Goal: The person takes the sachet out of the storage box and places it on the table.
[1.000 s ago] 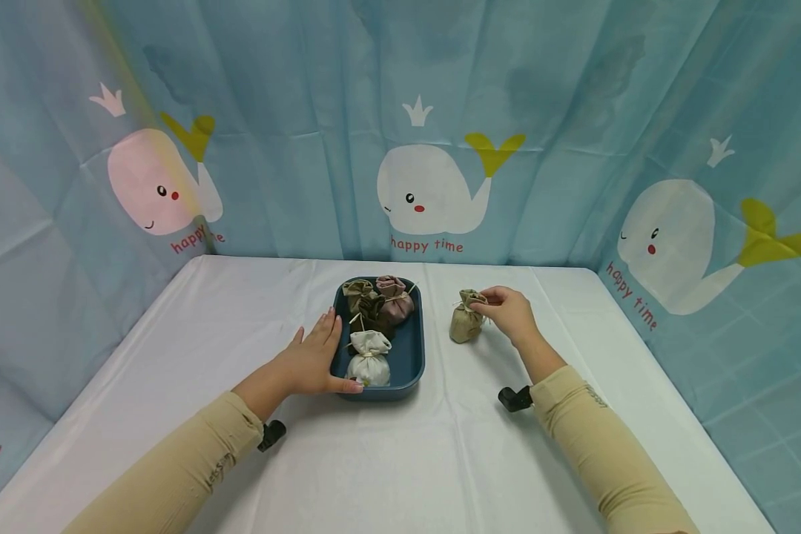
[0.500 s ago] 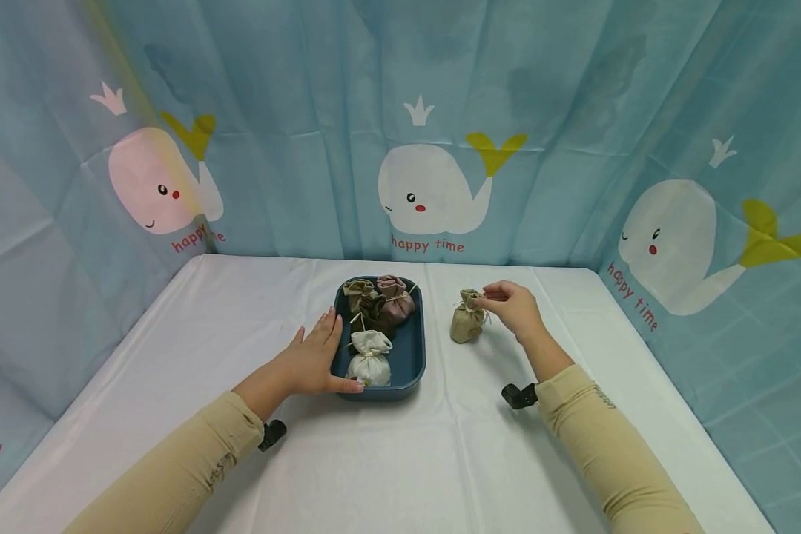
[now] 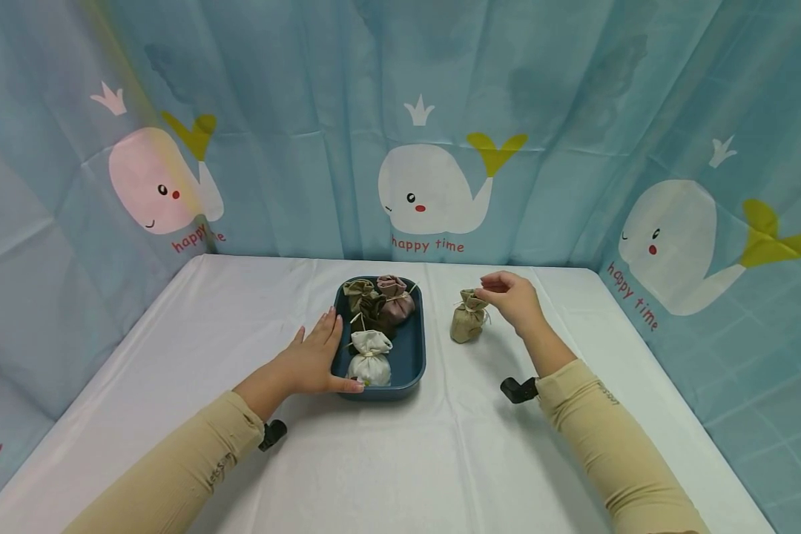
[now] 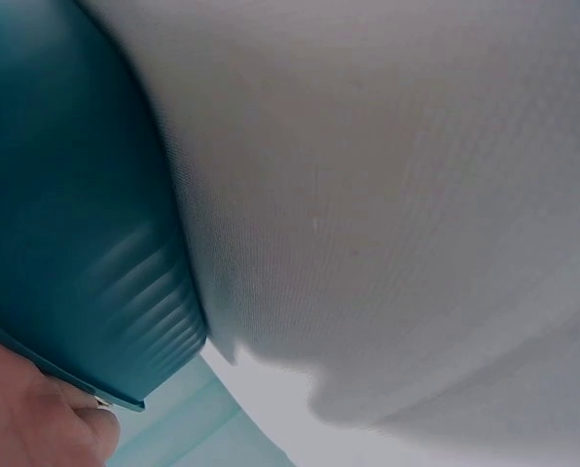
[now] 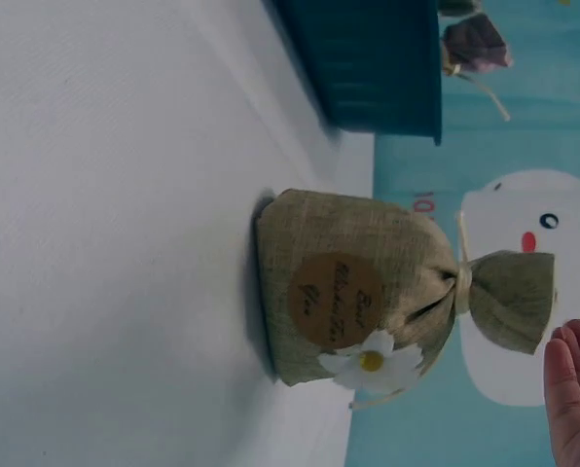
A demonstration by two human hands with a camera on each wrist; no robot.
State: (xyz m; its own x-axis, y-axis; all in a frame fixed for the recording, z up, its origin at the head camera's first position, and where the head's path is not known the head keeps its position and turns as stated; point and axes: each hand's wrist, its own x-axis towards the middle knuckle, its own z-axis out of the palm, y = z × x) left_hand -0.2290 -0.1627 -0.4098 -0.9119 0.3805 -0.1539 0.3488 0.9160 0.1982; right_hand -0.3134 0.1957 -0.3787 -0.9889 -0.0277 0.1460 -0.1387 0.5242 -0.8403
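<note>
My left hand rests on the left and front rim of a blue tub, its fingers straight along the side and the thumb over the front edge. Inside the tub lie a white drawstring pouch, a mauve pouch and darker green-brown pouches. To the tub's right a tan drawstring pouch stands upright on the table, tied at the neck, bearing a round label and a white flower. My right hand hovers at its gathered top; in the right wrist view a small gap separates the fingertips from the cloth.
A white cloth covers the table. Behind and at both sides hangs a blue curtain printed with whales. Black wrist-camera mounts jut out under both sleeves.
The right hand has let go of the tan pouch's neck and risen slightly, its fingers loosening. The pouch stays standing in place. My left hand and the tub have not moved.
</note>
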